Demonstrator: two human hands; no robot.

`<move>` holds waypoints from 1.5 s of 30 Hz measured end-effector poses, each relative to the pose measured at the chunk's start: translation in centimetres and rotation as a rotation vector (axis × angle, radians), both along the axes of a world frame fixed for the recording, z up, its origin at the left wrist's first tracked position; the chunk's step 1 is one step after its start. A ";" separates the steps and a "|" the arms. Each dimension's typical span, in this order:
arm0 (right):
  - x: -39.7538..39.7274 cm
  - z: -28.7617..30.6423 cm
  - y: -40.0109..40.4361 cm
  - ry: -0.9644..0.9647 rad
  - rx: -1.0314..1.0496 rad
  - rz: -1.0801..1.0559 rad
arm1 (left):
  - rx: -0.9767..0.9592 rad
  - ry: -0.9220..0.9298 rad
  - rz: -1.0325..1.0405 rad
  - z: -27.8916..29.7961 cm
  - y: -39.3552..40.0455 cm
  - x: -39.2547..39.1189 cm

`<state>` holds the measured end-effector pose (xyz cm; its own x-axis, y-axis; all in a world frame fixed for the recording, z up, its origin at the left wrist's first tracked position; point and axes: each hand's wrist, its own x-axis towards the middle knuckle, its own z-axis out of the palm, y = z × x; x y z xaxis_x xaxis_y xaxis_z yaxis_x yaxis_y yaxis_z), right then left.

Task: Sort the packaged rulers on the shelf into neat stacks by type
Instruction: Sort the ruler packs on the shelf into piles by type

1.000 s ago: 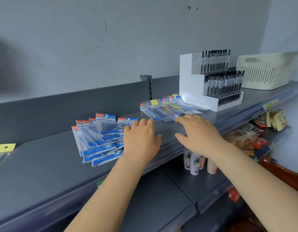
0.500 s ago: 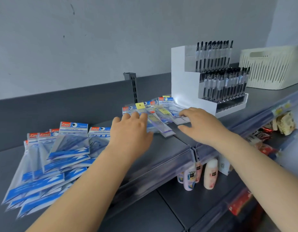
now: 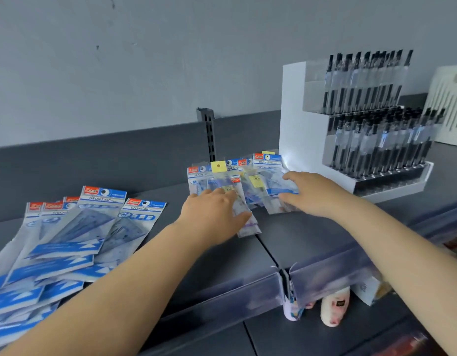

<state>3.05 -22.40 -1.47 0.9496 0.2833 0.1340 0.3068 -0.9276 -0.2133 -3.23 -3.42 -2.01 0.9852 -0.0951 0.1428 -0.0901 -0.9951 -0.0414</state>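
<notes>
Both hands lie flat, fingers straight, on the small ruler pile (image 3: 244, 187) just left of the pen display (image 3: 355, 129) on the shelf (image 3: 312, 235): left hand (image 3: 212, 211) on its near-left packs, right hand (image 3: 312, 192) on its right packs, neither grip clenched. A larger ruler pile (image 3: 68, 240) lies well left.

Bare forearms, sleeveless, hands (image 3: 217, 209) ungloved

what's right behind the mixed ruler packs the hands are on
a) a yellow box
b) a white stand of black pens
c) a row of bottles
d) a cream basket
b: the white pen stand rises just behind and right of the mixed ruler packs under the left hand and right hand.
</notes>
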 end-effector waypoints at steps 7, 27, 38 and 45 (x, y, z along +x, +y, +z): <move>1.9 -1.3 -0.7 0.042 0.130 0.112 | -0.094 0.070 0.001 -1.2 -0.1 1.9; 3.7 -2.3 -1.9 0.112 0.460 0.062 | -0.384 0.057 0.210 -0.6 2.9 3.4; 4.0 -2.5 -2.0 0.219 0.569 0.038 | -0.628 0.063 0.447 0.1 6.2 3.9; 2.5 -1.6 -1.7 0.114 0.646 0.040 | -0.885 0.171 0.368 0.6 6.4 2.9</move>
<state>5.52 -24.12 -3.11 0.9585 0.2146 0.1876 0.2803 -0.5900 -0.7572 -0.32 2.96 -1.42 0.9459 0.2957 -0.1335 0.2977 -0.6274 0.7195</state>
